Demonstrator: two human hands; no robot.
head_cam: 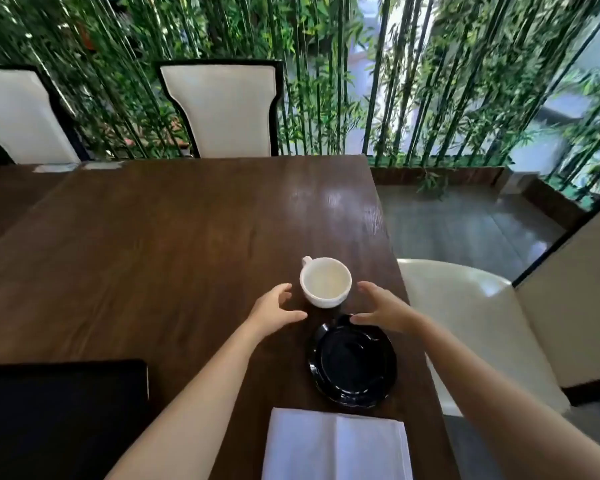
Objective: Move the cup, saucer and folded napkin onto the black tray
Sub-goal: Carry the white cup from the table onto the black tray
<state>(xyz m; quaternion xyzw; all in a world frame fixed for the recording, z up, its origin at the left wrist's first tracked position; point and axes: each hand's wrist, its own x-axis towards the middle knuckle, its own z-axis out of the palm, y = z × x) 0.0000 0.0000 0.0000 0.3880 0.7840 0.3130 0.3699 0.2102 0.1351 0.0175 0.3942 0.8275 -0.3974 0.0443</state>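
A white cup [325,281] stands upright on the dark wooden table [174,233], its handle pointing to the far left. My left hand [275,310] is open just left of the cup, fingers curved toward it without touching. My right hand [383,306] is open just right of the cup, hovering over the far rim of the black saucer [353,365]. Nearer to me than the saucer, a white folded napkin [336,445] lies at the table's front edge. The black tray [63,410] sits at the lower left, beside my left forearm.
The table's right edge runs close beside the cup and saucer, with a cream chair [471,313] beyond it. Two white chairs with black frames [222,109] stand at the far side. Bamboo plants [413,81] fill the background.
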